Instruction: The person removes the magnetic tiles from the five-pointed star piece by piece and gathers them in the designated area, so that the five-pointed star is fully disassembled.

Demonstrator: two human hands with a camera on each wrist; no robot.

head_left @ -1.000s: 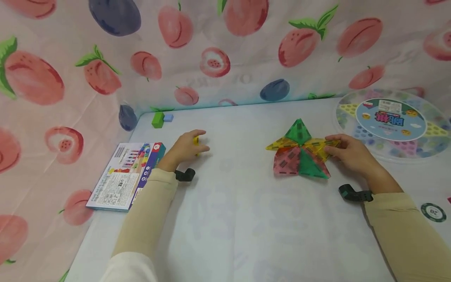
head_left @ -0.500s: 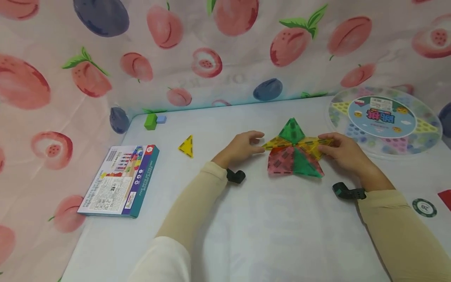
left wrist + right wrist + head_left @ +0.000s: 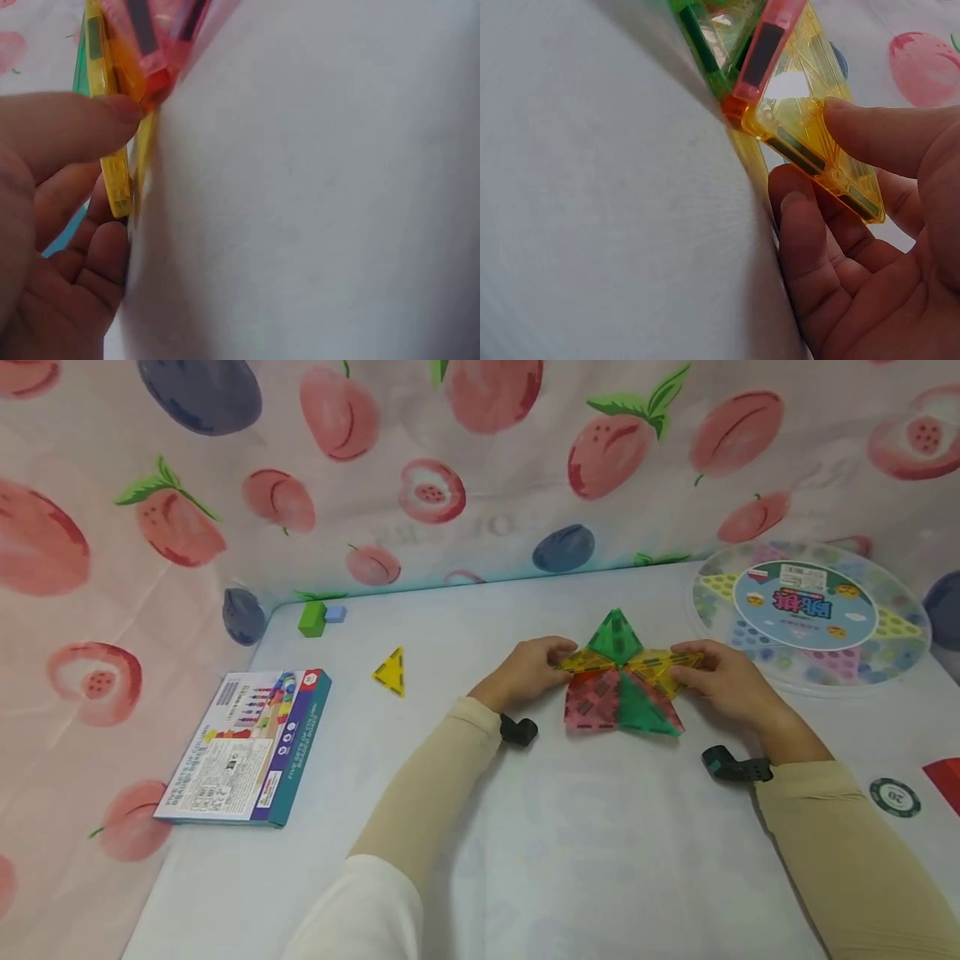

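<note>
A star-like structure of translucent magnetic tiles stands on the white table, with green, pink and yellow pieces joined at a middle point. On its left side, my left hand pinches the yellow point; the left wrist view shows the thumb against a yellow tile and fingers behind it. My right hand holds the opposite yellow point. In the right wrist view, its thumb presses a yellow tile with fingers curled beneath. A loose yellow triangle tile lies apart to the left.
A boxed set lies at the left edge. Green and blue blocks sit at the back left. A round clear game box is back right. Nearer on the right are a "20" chip and a red piece.
My left hand has left the yellow triangle tile, moved right and taken hold of the structure's left yellow point. My right hand keeps its hold. The head view has shifted slightly.
</note>
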